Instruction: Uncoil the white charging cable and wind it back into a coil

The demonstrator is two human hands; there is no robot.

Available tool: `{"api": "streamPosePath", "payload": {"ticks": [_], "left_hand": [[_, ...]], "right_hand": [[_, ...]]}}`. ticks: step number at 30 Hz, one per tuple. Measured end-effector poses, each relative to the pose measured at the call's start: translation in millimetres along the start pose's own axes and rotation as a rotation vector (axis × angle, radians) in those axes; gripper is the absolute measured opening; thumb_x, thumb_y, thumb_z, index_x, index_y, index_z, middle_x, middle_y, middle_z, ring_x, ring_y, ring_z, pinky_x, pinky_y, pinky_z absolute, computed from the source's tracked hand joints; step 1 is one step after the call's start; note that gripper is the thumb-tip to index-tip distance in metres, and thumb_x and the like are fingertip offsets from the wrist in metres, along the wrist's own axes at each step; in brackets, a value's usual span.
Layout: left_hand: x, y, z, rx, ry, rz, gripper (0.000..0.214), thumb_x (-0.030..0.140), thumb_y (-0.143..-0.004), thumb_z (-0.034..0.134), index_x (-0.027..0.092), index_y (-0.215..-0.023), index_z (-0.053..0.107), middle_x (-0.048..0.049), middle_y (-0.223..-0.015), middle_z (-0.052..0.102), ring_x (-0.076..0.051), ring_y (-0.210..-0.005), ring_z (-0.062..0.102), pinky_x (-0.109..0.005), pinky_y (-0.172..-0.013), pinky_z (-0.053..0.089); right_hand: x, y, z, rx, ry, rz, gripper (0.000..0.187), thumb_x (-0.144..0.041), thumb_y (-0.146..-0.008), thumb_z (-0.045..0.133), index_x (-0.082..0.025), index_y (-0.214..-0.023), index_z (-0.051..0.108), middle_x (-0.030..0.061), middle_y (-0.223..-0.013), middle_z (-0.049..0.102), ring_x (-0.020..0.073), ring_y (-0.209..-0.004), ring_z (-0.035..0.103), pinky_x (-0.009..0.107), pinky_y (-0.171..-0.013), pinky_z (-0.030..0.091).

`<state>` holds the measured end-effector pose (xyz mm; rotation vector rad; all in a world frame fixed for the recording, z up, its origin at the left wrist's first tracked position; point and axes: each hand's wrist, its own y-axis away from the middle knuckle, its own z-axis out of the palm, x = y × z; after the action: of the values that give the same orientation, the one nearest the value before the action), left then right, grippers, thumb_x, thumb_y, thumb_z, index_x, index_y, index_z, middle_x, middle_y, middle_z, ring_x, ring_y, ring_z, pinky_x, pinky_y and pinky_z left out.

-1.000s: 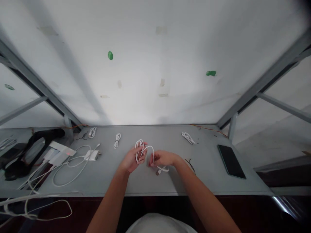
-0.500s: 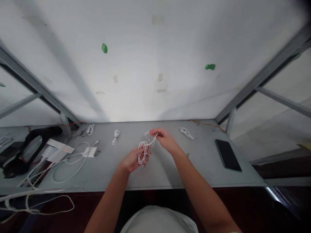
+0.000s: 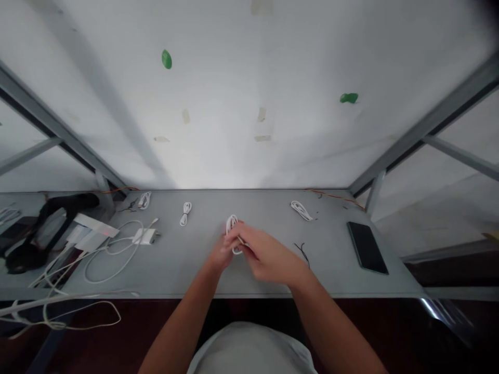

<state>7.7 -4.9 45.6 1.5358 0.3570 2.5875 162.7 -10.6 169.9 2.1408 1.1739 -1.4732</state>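
A coiled white cable [image 3: 231, 222] is held just above the grey table, between my two hands. My left hand [image 3: 220, 253] is closed round the coil, its fingers mostly hidden behind my right hand. Across the front of the coil, my right hand [image 3: 262, 253] is closed with its fingertips on the cable near the left hand's fingers. The coil's lower end shows beneath the right fingers. On the table to the left lies a tied white cable bundle [image 3: 186, 213], and to the right another white cable bundle [image 3: 301, 210].
A dark-screened phone [image 3: 367, 247] lies at the right. Thin black ties [image 3: 302, 251] are near my right wrist. To the left are a white charger [image 3: 145, 237], another white cable [image 3: 144, 200], a white power strip [image 3: 93, 231] with loose cords and a black headset-like object [image 3: 50, 223].
My right hand has come left and down from the loose cable end onto the coil. The loose length no longer stretches out between the hands. The view has shifted slightly.
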Motion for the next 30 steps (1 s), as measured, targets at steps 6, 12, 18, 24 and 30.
{"api": "streamPosePath", "payload": {"ticks": [6, 12, 18, 24, 30], "left_hand": [[29, -3, 13.3, 0.231, 0.094, 0.4, 0.039, 0.061, -0.092, 0.067, 0.026, -0.104, 0.055, 0.0069, -0.067, 0.046, -0.009, -0.05, 0.038, -0.02, -0.047, 0.036], [38, 10, 13.3, 0.268, -0.148, 0.596, 0.031, 0.055, -0.096, 0.065, 0.027, -0.106, 0.056, 0.006, -0.067, 0.048, -0.011, -0.055, 0.044, -0.021, -0.054, 0.04], [32, -3, -2.0, 0.206, -0.282, 0.339, 0.027, 0.046, -0.094, 0.07, 0.023, -0.105, 0.061, 0.0033, -0.076, 0.058, -0.009, -0.051, 0.045, -0.02, -0.047, 0.037], [5, -14, -14.1, 0.043, -0.159, -0.14, 0.038, 0.05, -0.089, 0.072, 0.018, -0.105, 0.062, -0.0039, -0.086, 0.07, -0.013, -0.055, 0.063, -0.023, -0.046, 0.046], [0, -7, -17.9, -0.105, 0.05, -0.257, 0.037, 0.049, -0.092, 0.067, 0.015, -0.106, 0.065, -0.0055, -0.085, 0.072, -0.013, -0.054, 0.064, -0.026, -0.052, 0.052]], "right_hand": [[35, 24, -10, 0.257, -0.123, 0.135, 0.051, -0.004, -0.09, 0.046, -0.029, -0.134, 0.053, 0.0061, -0.118, 0.07, 0.0205, -0.102, 0.072, 0.042, -0.098, 0.054], [80, 7, -8, 0.517, 0.001, 0.089, 0.032, -0.011, -0.092, 0.05, -0.022, -0.071, 0.071, 0.0085, -0.126, 0.062, 0.0218, -0.113, 0.064, 0.041, -0.099, 0.051], [83, -7, -22, 0.449, 0.13, 0.181, 0.03, -0.018, -0.09, 0.056, -0.025, -0.071, 0.079, 0.0036, -0.084, 0.061, 0.0161, -0.075, 0.056, 0.03, -0.075, 0.048], [85, -14, -13, 0.361, -0.121, 0.246, 0.03, -0.016, -0.091, 0.042, -0.021, -0.087, 0.072, 0.0028, -0.09, 0.066, 0.0158, -0.08, 0.065, 0.028, -0.076, 0.05], [110, -17, -8, 0.343, -0.056, 0.346, 0.024, -0.019, -0.092, 0.048, -0.021, -0.107, 0.067, 0.0019, -0.096, 0.069, 0.012, -0.064, 0.056, 0.025, -0.062, 0.046]]}}
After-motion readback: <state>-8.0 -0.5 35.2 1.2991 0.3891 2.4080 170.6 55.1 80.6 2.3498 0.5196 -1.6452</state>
